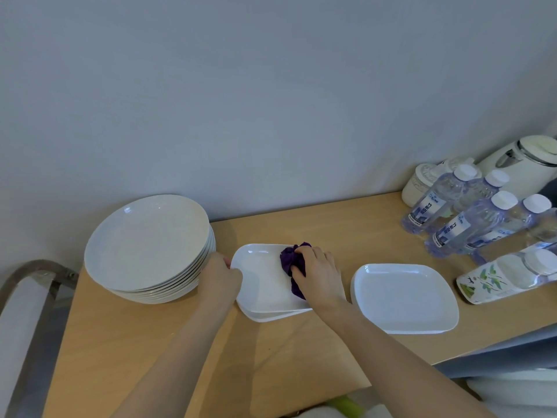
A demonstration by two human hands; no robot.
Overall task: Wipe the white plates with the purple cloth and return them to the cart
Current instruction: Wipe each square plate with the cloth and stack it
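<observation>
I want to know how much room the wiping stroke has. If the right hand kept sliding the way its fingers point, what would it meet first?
The right hand points up-left, pressing the purple cloth over the rectangular plate. Going on, it would probably cross that plate's far-left rim first, then reach the stack of round plates. Depth is uncertain.

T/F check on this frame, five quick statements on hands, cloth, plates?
1. The right hand grips the crumpled purple cloth on a white rectangular plate. True.
2. The left hand is lifted clear of that plate. False: it holds the plate's left edge.
3. The stack of round white plates sits left of the wiped plate. True.
4. The other white rectangular plate, at right, has the cloth on it. False: nothing lies on it.
5. The clear water bottles stand at far left. False: far right.
</observation>
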